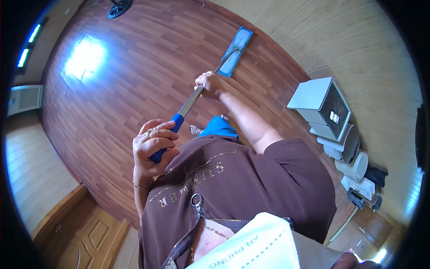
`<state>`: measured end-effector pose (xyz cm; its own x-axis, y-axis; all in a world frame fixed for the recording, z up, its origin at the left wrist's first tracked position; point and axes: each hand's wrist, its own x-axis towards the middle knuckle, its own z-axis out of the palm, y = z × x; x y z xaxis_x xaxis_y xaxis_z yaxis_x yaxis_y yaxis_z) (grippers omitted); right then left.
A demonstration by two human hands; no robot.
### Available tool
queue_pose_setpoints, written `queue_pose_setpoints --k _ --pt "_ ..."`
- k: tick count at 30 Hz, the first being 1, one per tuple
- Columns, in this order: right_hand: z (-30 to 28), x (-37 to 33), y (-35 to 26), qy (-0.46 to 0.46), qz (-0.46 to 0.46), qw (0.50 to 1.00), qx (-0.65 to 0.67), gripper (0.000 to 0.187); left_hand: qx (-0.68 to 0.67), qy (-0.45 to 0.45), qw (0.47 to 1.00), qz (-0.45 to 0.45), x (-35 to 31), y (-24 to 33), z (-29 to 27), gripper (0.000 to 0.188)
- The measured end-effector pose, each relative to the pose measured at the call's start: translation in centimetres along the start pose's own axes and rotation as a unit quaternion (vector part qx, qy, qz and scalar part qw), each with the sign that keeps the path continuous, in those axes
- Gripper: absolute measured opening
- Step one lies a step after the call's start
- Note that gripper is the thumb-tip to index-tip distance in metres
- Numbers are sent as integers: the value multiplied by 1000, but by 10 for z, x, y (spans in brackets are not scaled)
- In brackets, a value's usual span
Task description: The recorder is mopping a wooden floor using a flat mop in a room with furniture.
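A flat mop with a metal pole (191,99) slants across the view, from near my chest out to the far right. My left hand (154,144) is closed around its blue grip (176,124) at the near end. Farther along, my right hand (208,85) wraps the metal pole with the arm stretched forward. The light-blue mop head (236,51) lies flat on the brown wood-plank floor (121,94), close to the right-hand wall. My bare feet (195,130) show partly beyond the shirt.
Along the right wall stand a white cabinet (319,105) with a dark side, a white cylinder-shaped thing (356,167) and several smaller items. A wooden door (83,228) is at lower left, a pale box-like unit (26,98) at far left. A dark round base (119,8) stands at the top.
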<state>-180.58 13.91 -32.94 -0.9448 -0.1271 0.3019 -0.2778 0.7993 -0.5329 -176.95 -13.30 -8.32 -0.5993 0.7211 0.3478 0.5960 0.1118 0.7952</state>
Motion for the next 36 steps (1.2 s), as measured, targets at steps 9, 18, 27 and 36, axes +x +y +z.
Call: queue_pose_setpoints --k 9,18,27,36 --pt "-69 -87 -28 54 45 997 26 23 -78 -80 989 92 20 42 35 20" --pt "-139 -215 -5 92 145 985 -11 24 -253 -182 935 171 48 96 142 25" --pt "-176 -297 -21 174 194 965 -23 27 -233 -258 911 224 50 153 192 28" --pt "-191 -301 -89 171 99 978 64 34 -217 -296 884 290 31 208 152 35"
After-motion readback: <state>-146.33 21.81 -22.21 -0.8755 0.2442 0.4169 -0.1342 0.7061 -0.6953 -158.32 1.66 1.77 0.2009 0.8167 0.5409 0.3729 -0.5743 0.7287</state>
